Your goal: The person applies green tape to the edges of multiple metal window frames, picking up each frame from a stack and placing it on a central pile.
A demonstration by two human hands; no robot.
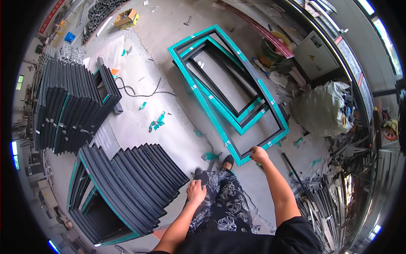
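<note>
My right hand [259, 155] is closed on the near end of a large rectangular window frame [202, 98], dark grey with teal film along its faces. Inside its outline smaller frames show, one of them a teal-edged frame [231, 120] lying askew, with dark bars below. My left hand [196, 192] hangs by my left thigh, its fingers loosely bent and partly apart, with nothing seen in it. To the left of that hand stands a close-packed row of dark frames [139, 175], the nearest edged in teal.
A second stack of dark frames [69, 106] stands farther left. Teal film scraps [157, 122] and a black cable [146, 94] lie on the floor. On the right are a bulging white sack [317, 109], a round bin [270, 53] and piled metal strips [323, 209]. A cardboard box [126, 19] sits far back.
</note>
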